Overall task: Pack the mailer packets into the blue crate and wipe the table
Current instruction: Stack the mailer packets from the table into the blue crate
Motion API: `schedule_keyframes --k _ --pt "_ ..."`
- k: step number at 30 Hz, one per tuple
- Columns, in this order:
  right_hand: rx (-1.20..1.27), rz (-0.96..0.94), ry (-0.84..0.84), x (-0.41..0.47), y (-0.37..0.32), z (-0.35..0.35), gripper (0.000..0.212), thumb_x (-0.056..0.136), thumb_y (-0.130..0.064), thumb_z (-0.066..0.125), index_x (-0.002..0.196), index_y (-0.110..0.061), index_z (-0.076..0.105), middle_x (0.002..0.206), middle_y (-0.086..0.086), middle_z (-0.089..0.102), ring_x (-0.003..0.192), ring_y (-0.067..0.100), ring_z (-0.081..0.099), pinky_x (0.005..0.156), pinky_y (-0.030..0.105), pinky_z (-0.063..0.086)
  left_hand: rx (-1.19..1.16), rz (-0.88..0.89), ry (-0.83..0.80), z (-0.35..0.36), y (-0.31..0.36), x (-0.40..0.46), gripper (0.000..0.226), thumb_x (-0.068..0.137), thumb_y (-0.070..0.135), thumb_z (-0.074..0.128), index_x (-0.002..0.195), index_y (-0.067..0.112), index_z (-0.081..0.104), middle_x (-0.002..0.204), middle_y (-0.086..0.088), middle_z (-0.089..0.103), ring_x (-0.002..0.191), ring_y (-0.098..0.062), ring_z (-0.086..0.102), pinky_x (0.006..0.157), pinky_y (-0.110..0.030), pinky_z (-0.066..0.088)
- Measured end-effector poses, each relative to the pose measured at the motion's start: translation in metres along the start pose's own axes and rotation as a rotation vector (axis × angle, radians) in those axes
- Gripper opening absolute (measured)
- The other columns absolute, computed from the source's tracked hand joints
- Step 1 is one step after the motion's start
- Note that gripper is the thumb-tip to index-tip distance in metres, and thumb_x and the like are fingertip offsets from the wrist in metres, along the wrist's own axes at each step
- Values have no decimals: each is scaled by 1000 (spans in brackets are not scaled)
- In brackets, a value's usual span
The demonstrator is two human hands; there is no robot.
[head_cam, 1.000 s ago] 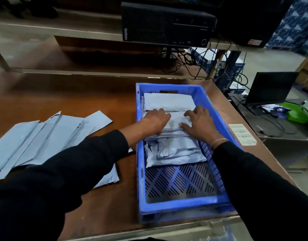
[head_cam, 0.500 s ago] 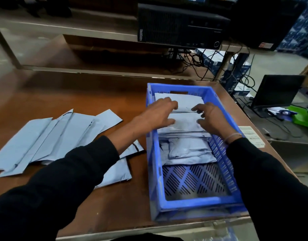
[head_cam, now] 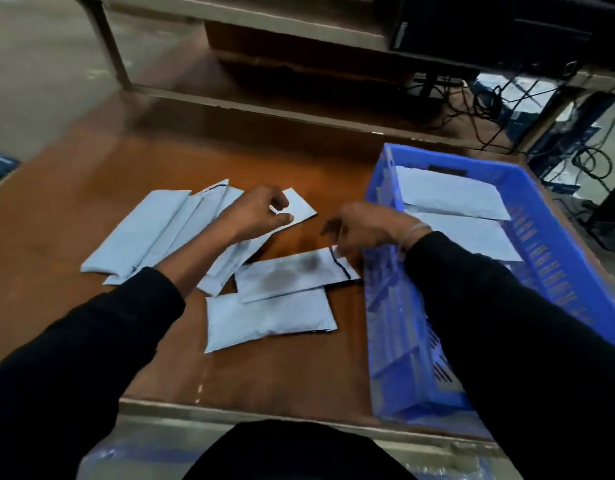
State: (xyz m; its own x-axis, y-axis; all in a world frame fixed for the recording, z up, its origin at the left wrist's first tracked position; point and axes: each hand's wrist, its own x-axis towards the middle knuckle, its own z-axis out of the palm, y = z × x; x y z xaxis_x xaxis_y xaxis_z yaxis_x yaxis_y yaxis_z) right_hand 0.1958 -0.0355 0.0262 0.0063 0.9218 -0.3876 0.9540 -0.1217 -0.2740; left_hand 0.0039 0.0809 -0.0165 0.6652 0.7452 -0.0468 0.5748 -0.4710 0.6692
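Note:
The blue crate [head_cam: 385, 306] stands on the right side of the brown table [head_cam: 299, 157], with pale mailer packets [head_cam: 448, 192] stacked in its far half. Several more packets lie loose on the table: a fan of them at the left [head_cam: 143, 233], a smudged one [head_cam: 292, 275] and another under it [head_cam: 268, 317]. My left hand [head_cam: 257, 213] hovers over the fan's right end, fingers loosely curled, nothing clearly held. My right hand [head_cam: 365, 226], blurred, is just left of the crate, fingers spread above the smudged packet's corner.
A metal shelf frame [head_cam: 119, 57] runs along the table's far side. A black computer case [head_cam: 489, 22] sits on it at top right, with tangled cables [head_cam: 489, 109] below. The table's metal front edge [head_cam: 230, 415] is near my body.
Both hands have come out of the crate and moved left over the loose packets on the table. My view has swung left with them.

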Motion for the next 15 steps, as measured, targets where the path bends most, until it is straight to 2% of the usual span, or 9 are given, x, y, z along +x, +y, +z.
schedule_keyframes --k 2,4,7,9,11,13,15 --pt "-164 82 -240 23 -12 27 53 76 -11 84 124 -11 60 113 7 62 88 29 66 65 33 55 -10 -30 -29 0 -15 -7 39 90 32 77 125 18 66 126 1 68 108 -18 68 86 -31 56" --pt "-327 113 -317 41 -14 54 55 72 -5 86 120 -7 59 115 12 62 81 31 62 57 33 52 3 -30 -64 3 -26 -14 38 89 28 77 124 19 66 125 2 68 109 -17 68 84 -27 54" --pt "-509 79 -256 57 -7 74 56 65 -8 89 115 -9 62 120 14 62 95 35 64 80 42 58 41 -19 -160 12 -37 -21 42 87 27 79 125 17 66 125 -1 68 108 -19 66 97 -38 56" --pt "-530 54 -240 59 -3 76 55 69 -13 88 116 -10 60 120 13 61 103 36 63 86 41 56 75 12 -229 18 -39 -24 45 84 36 82 123 18 67 121 0 69 105 -18 66 96 -41 57" --pt "-532 24 -206 57 -2 74 37 81 -19 78 112 -11 60 116 12 63 102 34 63 80 36 53 115 52 -297 25 -39 -26 55 79 53 81 121 20 66 116 4 69 102 -15 65 92 -40 58" --pt "-509 18 -146 57 0 69 15 90 -23 67 100 -14 60 104 10 62 96 31 62 68 30 45 149 79 -340 33 -36 -29 68 75 66 78 124 21 64 117 7 66 102 -14 64 88 -37 58" --pt "-486 28 -96 55 1 59 9 92 -18 64 93 -16 56 98 9 60 90 27 58 65 28 37 234 138 -320 45 -36 -29 63 74 66 76 119 23 64 112 5 67 97 -16 64 79 -36 57"
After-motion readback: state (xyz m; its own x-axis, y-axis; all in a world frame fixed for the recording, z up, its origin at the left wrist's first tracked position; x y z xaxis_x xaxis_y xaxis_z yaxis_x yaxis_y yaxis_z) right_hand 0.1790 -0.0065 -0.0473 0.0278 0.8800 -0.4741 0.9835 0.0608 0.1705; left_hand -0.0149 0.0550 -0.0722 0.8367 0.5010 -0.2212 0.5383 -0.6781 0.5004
